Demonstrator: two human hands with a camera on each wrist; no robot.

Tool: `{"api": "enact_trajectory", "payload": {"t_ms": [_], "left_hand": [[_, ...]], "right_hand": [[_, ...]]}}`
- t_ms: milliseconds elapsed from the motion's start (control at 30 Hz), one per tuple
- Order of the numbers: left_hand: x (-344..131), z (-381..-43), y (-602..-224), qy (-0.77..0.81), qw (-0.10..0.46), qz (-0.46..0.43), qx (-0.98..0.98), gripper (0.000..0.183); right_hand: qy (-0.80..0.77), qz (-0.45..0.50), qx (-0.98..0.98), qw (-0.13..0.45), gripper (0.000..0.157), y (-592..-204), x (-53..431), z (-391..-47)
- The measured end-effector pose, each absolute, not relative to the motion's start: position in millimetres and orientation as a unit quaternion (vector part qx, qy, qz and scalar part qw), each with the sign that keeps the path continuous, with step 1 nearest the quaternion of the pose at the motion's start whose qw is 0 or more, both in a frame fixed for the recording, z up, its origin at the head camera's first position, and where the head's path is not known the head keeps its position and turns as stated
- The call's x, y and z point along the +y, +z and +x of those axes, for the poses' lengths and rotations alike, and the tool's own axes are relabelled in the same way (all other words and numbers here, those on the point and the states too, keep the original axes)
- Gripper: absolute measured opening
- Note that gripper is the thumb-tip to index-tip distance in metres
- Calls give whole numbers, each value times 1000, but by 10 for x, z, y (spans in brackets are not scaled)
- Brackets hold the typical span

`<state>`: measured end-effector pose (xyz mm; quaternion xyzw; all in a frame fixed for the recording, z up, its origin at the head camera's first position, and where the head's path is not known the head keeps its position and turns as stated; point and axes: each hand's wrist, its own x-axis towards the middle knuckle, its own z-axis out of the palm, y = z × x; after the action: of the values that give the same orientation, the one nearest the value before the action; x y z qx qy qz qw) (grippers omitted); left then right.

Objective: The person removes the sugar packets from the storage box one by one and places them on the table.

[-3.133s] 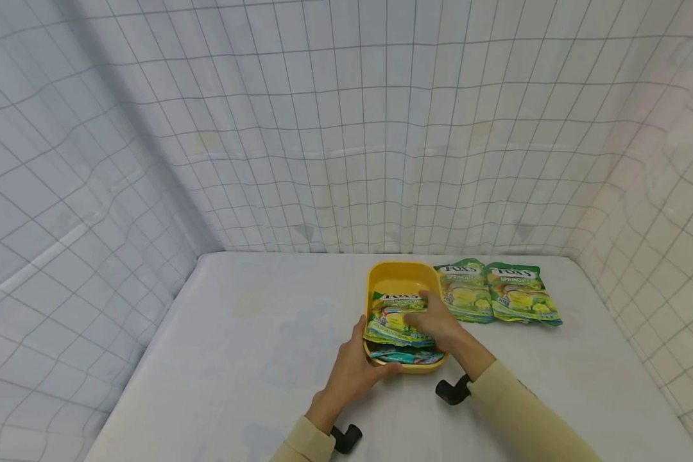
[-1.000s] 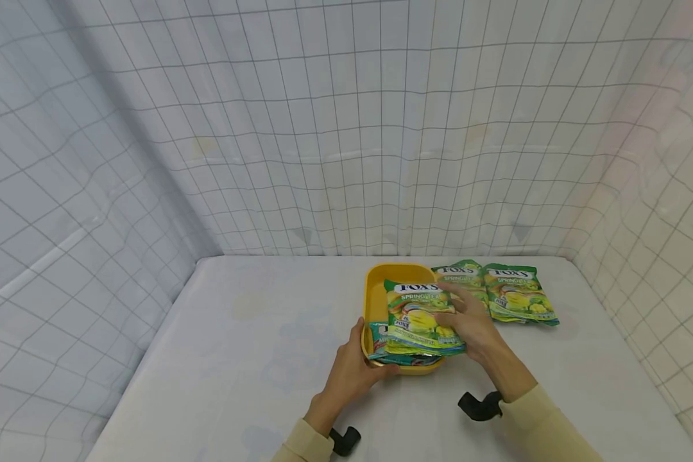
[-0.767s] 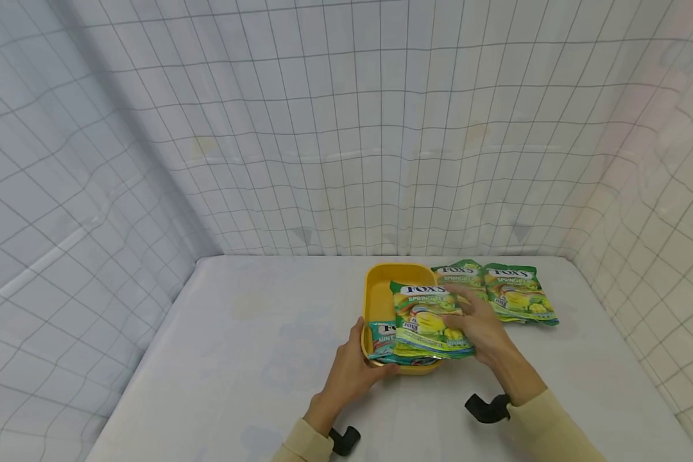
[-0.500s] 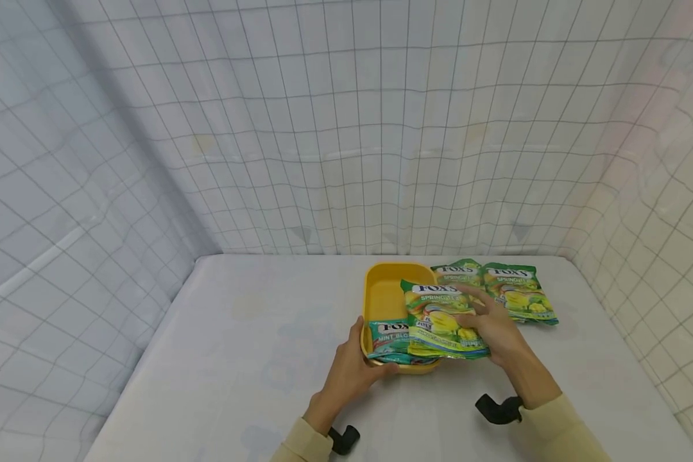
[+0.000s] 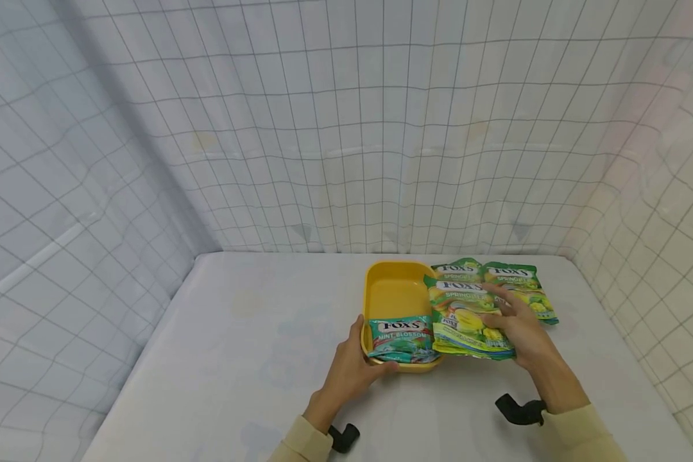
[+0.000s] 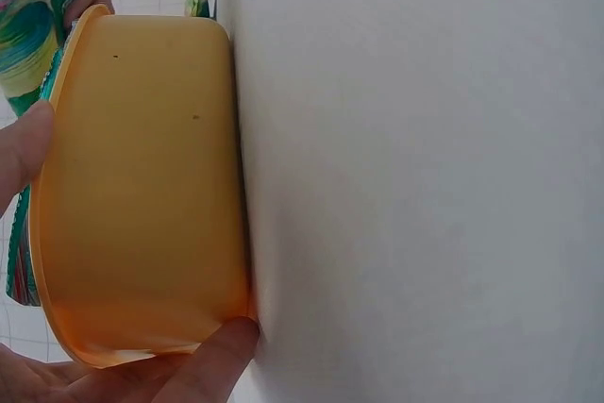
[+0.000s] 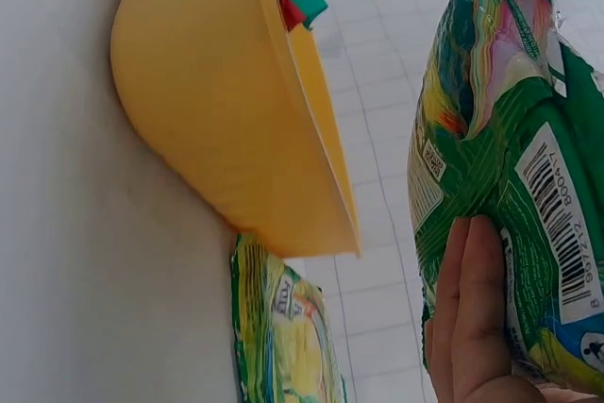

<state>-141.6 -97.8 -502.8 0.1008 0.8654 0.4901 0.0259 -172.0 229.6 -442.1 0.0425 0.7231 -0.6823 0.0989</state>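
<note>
My right hand holds a green Fox's Spring Tea candy bag by its right side, thumb on the front. In the right wrist view the fingers lie against the bag's barcoded back, and the bag is raised off the table. My left hand grips a yellow plastic tub at its near left corner. Its thumb lies at the rim while other fingers reach round the wall in the left wrist view. Inside the tub's near half lies a teal Fox's Mint Blossom candy bag.
Two more green candy bags, one against the tub's right side and another farther right, lie at the back of the white table. Grid-patterned white curtain rises behind the table and along both sides.
My right hand has lifted the green candy bag from the tub and carried it right, past the tub's right rim. The teal bag has come into full view. My left hand has stayed put.
</note>
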Motion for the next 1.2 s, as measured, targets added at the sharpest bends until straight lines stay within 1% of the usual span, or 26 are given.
{"api": "enact_trajectory", "payload": {"t_ms": [367, 600, 933, 1200], "left_hand": [[-983, -1429, -5030, 488, 31, 96, 867, 117], [-981, -1422, -5034, 490, 33, 95, 866, 117], [-991, -1417, -5019, 489, 36, 96, 866, 118], [-989, -1426, -5022, 489, 31, 100, 866, 117]], "right_hand": [[-734, 39, 673, 87, 69, -4440, 2494, -1657], [-691, 38, 718, 75, 73, -4504, 2572, -1622], [-651, 74, 752, 69, 75, -4669, 2699, -1569], [-632, 66, 769, 66, 78, -4830, 2604, -1545]]}}
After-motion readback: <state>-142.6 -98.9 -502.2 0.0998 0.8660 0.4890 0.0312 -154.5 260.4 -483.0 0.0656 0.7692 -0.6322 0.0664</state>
